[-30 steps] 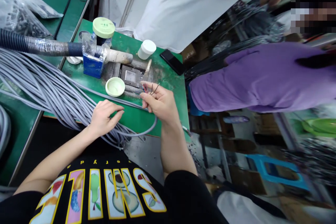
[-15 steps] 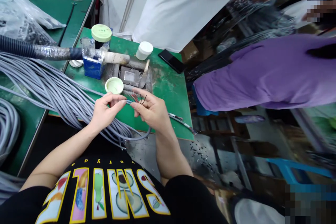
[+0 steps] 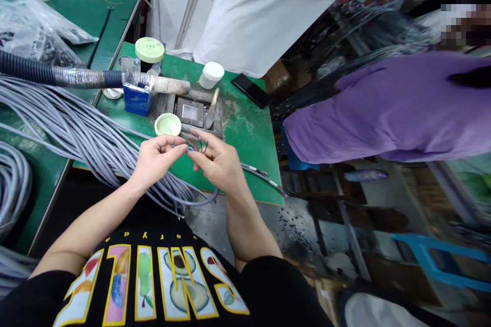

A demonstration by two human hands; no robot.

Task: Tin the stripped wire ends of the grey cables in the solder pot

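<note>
My left hand (image 3: 159, 158) pinches thumb and forefinger together at the wire end of a grey cable, close to my right fingertips. My right hand (image 3: 220, 161) is closed on the same cable, from which thin red and black wires (image 3: 198, 144) fan out between the two hands. Both hands are above the near edge of a green table (image 3: 249, 138). A thick bundle of grey cables (image 3: 88, 138) runs from the left and loops beneath my hands. Other stripped cable ends (image 3: 264, 176) lie to the right of my right wrist.
Beyond my hands are an open pale dish (image 3: 168, 125), a solder pot (image 3: 192, 112) with a scraper (image 3: 211, 110), and a hose nozzle (image 3: 169, 85) on a blue box (image 3: 137, 99). A white jar (image 3: 211, 75) and a phone (image 3: 250, 90) sit farther back. Someone in purple (image 3: 383, 107) is at right.
My right hand has shifted slightly left, bringing its fingertips up to my left hand's. The wires have moved left with it. My left hand has barely moved.
</note>
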